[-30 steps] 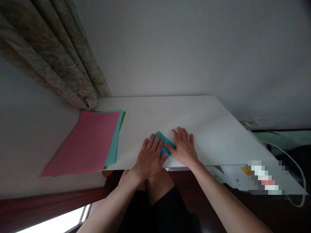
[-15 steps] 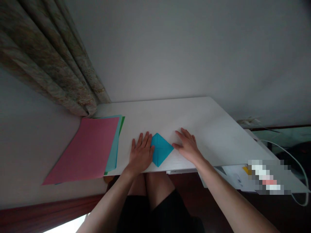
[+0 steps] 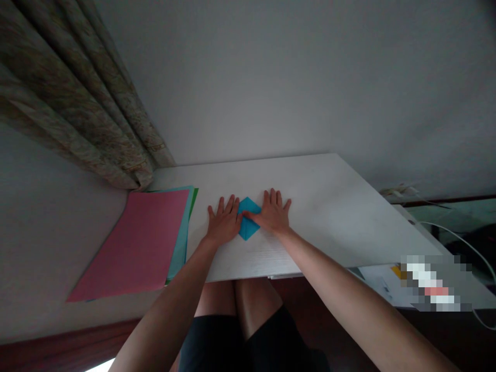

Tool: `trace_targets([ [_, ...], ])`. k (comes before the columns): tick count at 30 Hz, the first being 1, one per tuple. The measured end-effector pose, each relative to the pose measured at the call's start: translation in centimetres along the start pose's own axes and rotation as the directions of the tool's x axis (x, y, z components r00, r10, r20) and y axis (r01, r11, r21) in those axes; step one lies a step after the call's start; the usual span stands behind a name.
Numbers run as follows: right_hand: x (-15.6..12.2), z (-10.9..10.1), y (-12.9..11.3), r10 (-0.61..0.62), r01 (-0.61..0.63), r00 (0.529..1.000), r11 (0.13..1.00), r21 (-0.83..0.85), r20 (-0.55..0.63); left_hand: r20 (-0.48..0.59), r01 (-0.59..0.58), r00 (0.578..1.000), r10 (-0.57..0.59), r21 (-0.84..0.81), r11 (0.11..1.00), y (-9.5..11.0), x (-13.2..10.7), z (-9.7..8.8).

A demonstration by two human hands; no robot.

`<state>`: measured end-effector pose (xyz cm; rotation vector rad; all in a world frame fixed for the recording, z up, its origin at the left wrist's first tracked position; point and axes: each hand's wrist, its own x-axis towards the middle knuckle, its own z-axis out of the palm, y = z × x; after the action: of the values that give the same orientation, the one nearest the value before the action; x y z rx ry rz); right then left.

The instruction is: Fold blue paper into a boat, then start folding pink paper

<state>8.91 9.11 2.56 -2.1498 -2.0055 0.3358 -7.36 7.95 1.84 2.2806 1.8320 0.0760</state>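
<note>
A folded blue sheet of paper (image 3: 246, 231), diamond-shaped with creases, lies flat on the white table (image 3: 310, 206). My left hand (image 3: 225, 222) rests palm down over its left corner, fingers spread. Over the right corner lies my right hand (image 3: 276, 213), flat, with its thumb stretched left across the middle of the paper. The two thumbs are close together at the paper's centre. Both side corners of the paper are hidden under the hands.
On the left lies a stack of coloured paper with a pink sheet (image 3: 135, 243) on top, hanging past the table's front edge. A patterned curtain (image 3: 96, 103) hangs at the back left. A white cable (image 3: 457, 237) runs along the right, near a blurred patch.
The blue paper has shifted away from the table's front edge, with my left hand on it. My right hand has come left from beside the paper and now lies flat on it.
</note>
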Motion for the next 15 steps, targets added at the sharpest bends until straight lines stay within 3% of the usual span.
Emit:
trace_targets([
  [8, 0.2, -0.3, 0.6, -0.003, 0.002, 1.000, 1.000, 0.015, 0.012, 0.001, 0.053, 0.999, -0.053, -0.040, 0.998, -0.1, -0.1, -0.5],
  [15, 0.3, -1.5, 2.6, -0.039, 0.038, 0.999, 0.999, 0.025, 0.023, -0.035, 0.140, 0.989, -0.142, -0.045, 0.989, -2.2, 0.4, -0.7],
])
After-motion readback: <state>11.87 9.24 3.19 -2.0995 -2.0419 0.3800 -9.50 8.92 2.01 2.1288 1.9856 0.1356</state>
